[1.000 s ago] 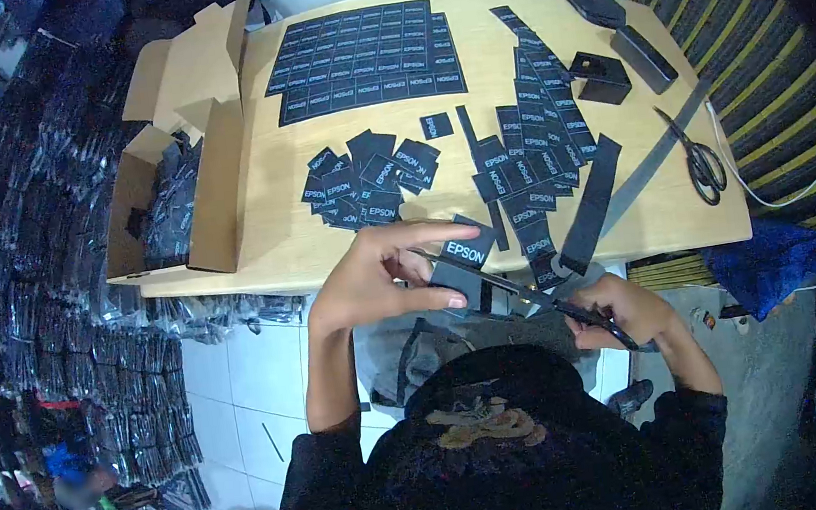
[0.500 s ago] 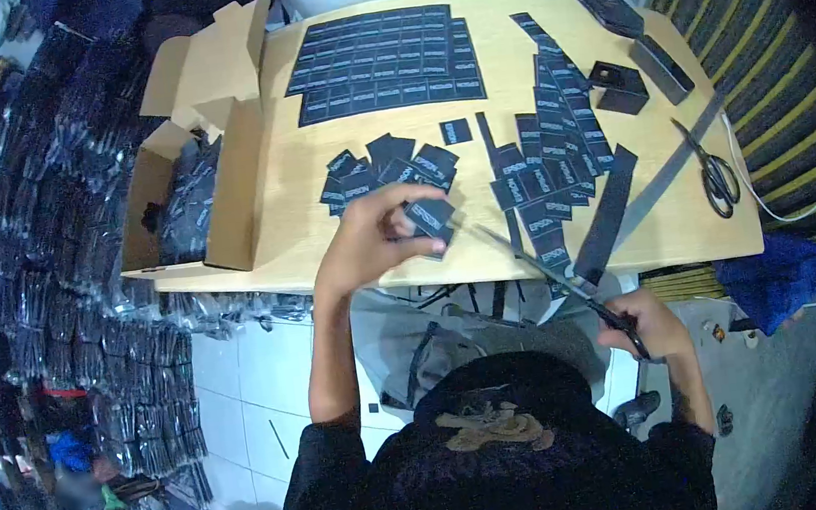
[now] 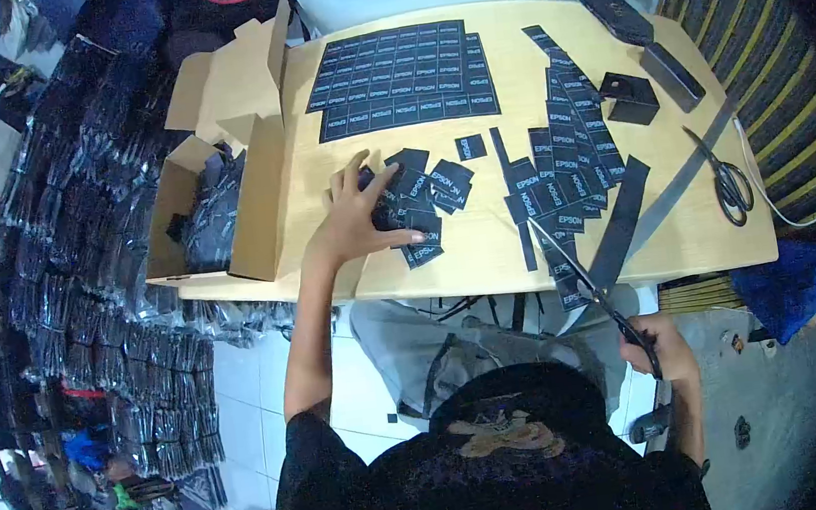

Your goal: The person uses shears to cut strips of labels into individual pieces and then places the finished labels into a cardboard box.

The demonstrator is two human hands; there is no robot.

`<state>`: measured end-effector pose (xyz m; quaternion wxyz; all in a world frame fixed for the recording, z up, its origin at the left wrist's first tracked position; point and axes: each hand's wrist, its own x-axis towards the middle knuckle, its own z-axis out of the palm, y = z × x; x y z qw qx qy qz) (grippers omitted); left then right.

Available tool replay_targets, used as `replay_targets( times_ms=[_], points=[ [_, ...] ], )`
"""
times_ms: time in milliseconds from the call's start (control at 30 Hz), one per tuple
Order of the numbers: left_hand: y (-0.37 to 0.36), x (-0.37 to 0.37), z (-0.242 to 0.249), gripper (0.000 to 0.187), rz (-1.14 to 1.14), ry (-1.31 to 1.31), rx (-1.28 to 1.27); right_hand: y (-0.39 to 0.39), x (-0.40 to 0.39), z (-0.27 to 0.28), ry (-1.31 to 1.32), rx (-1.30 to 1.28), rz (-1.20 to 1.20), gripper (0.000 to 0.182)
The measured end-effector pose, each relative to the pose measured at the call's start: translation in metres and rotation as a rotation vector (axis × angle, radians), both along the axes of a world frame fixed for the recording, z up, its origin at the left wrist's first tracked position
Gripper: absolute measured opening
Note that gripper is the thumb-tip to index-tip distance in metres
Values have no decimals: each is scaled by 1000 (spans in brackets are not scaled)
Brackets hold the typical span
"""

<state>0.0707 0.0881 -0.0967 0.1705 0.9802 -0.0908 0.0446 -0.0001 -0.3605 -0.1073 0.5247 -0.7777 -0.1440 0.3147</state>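
Observation:
My left hand [image 3: 352, 223] is spread over a loose pile of small black EPSON labels [image 3: 414, 186], thumb and fingers apart around its left side. Part of the pile is hidden under the palm. My right hand [image 3: 662, 347] is wrapped around the handles of a long pair of scissors [image 3: 595, 292] at the front edge of the table. The blades point up and left, with the tips over the uncut EPSON label strips [image 3: 560, 172]. One single label [image 3: 470, 147] lies apart from the pile.
Uncut EPSON sheets [image 3: 397, 67] lie at the back. On the left stands an open cardboard box [image 3: 257, 207] holding dark pieces. A second pair of scissors [image 3: 731, 188], a black stapler-like object [image 3: 616, 14] and dark blocks [image 3: 630, 97] are on the right.
My left hand has moved left and opened over the pile; the label it held is no longer in its fingers. My right hand has shifted slightly down and right with the scissors.

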Motion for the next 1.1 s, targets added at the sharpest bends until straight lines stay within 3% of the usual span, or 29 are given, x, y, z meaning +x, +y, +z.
replay_targets(
  times_ms=[167,233,300,333,433,467,567,667,733,767,867,1033,1067,1100],
  points=[
    [-2,14,-21,104,118,-40,-28,9,-2,5,79,7,-73,26],
    [-20,23,-29,106,73,-23,-37,9,-2,4,109,33,-103,27],
    [-41,32,-33,106,16,-74,127,9,-3,-5,57,12,-76,25],
    [-50,37,-29,106,-17,-111,68,10,-4,-2,66,57,-76,24],
    [-65,48,-29,93,-133,-185,185,5,-7,-11,85,113,-57,24],
    [-65,50,-31,93,-136,-187,180,8,-10,-16,22,198,-60,31],
    [-58,53,-27,68,-260,-197,-63,2,-11,-20,21,224,-49,33],
    [-47,43,-14,68,-314,-104,-159,-3,-15,-23,104,163,-109,29],
    [-41,28,-2,70,-327,-74,-36,-4,-15,-23,172,117,-161,25],
    [-40,17,-5,72,-268,-137,114,-2,-16,-22,176,123,-180,26],
    [-38,-4,-12,68,-162,-147,151,0,-16,-21,175,115,-187,28],
    [-37,-14,-25,39,-51,-124,-73,9,-14,-19,173,96,-141,30],
    [-40,-15,-24,27,-64,-269,55,9,-16,-21,167,62,-143,30],
    [-39,-15,-26,27,-61,-269,55,10,-18,-23,167,62,-140,30]
  ],
)
